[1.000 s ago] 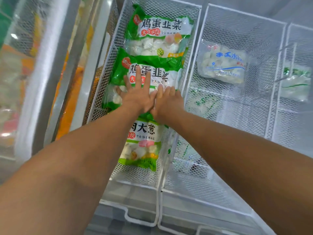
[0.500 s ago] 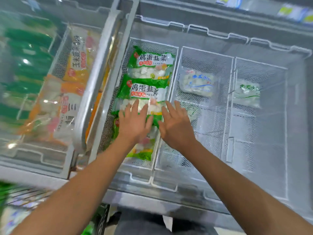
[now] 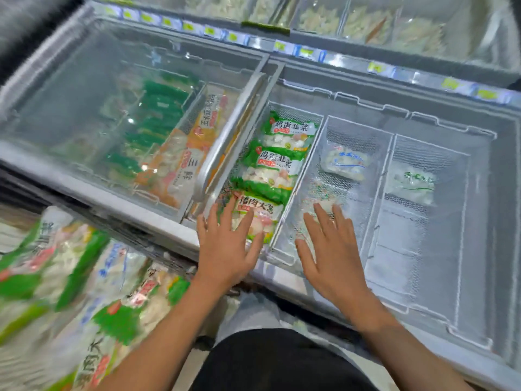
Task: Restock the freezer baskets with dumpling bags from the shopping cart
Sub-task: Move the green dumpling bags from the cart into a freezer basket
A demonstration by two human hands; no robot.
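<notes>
I see the chest freezer (image 3: 366,88) spanning the frame, its sliding glass lid (image 3: 112,108) covering the left half. Blurred dumpling bags (image 3: 70,277) fill the shopping cart at lower left. In the left wire basket (image 3: 318,153), center frame, three green dumpling bags (image 3: 277,162) lie in a row. My left hand (image 3: 225,249) and right hand (image 3: 332,255) hover flat, fingers spread, grasping nothing.

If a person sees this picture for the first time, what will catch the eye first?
Probably the three green dumpling bags lined up in the leftmost open freezer basket, bright against the pale wire mesh. Next, the left hand and right hand, both spread open above the freezer's front edge. A blurred heap of cart bags fills the lower left.
</notes>
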